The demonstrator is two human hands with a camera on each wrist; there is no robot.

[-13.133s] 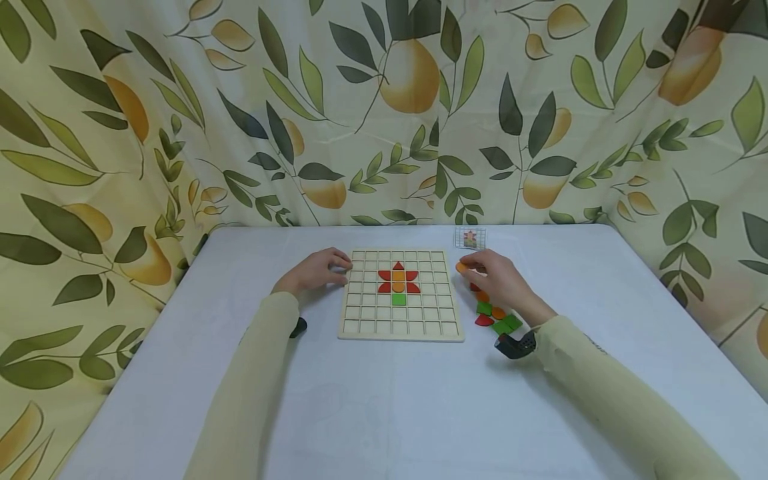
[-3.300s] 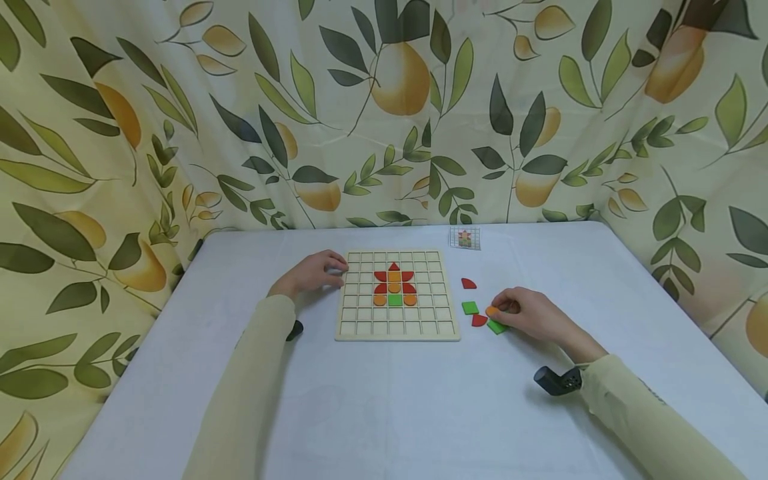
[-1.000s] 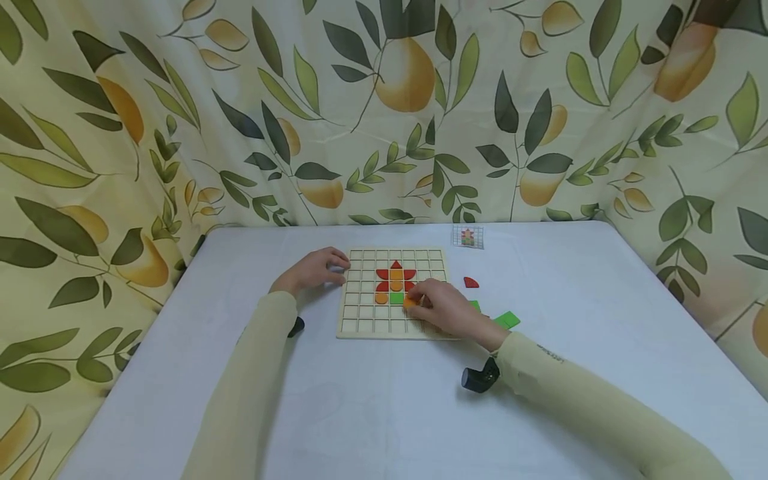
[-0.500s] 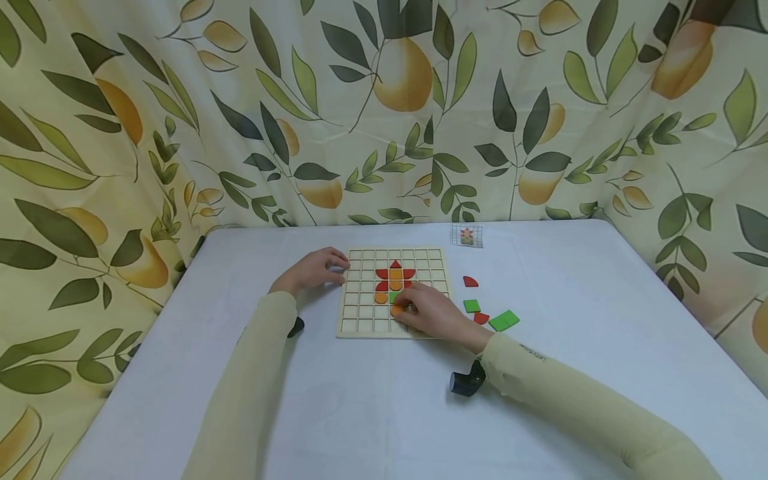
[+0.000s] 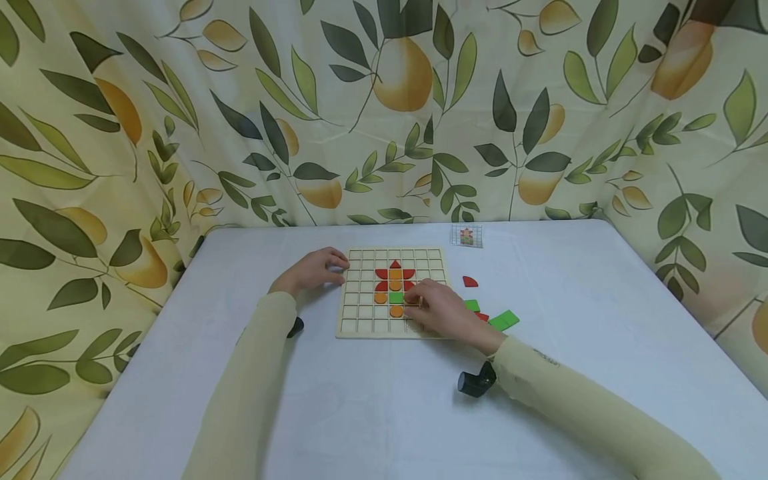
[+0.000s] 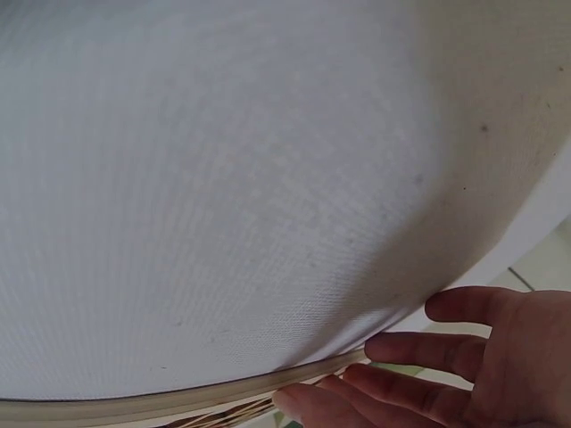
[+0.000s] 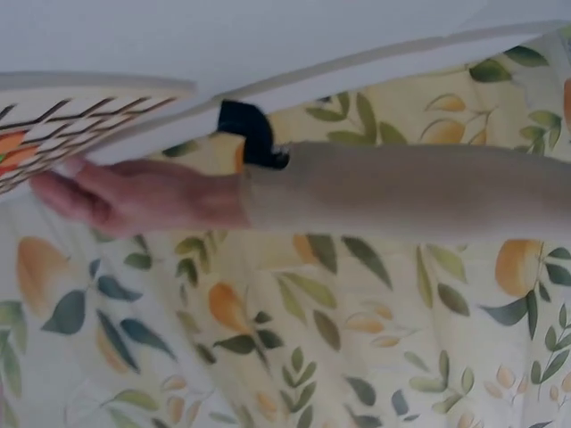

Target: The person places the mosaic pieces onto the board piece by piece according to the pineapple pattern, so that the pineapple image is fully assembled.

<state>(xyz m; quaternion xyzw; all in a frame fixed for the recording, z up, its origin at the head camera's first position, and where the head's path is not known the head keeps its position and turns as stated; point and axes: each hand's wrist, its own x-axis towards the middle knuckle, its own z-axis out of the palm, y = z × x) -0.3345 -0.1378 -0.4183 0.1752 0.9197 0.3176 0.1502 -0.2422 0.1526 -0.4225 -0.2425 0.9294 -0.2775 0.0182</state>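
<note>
A wooden grid board [image 5: 366, 327] lies on the white table [image 5: 372, 407]. It holds a flower of red, orange and green pieces, the lowest being an orange round piece [image 5: 397, 311] under the green square [image 5: 395, 297]. My right hand [image 5: 441, 310] rests over the board's lower right, fingers loose, just right of that orange piece and holding nothing. My left hand [image 5: 315, 270] lies against the board's left edge. In the left wrist view its fingers [image 6: 419, 348] are straight and touch the board's rim [image 6: 223, 397].
Loose pieces lie right of the board: a red quarter [image 5: 470, 282], a green square [image 5: 473, 305], a red piece [image 5: 483, 317] and two green tiles [image 5: 504, 321]. A small pattern card [image 5: 467, 236] lies at the back. A leaf-print curtain [image 5: 384, 113] surrounds the table.
My right hand carried an orange piece from the loose pile to the board, set it in the cell below the green square, let go and drew slightly right. My left hand stayed put.
</note>
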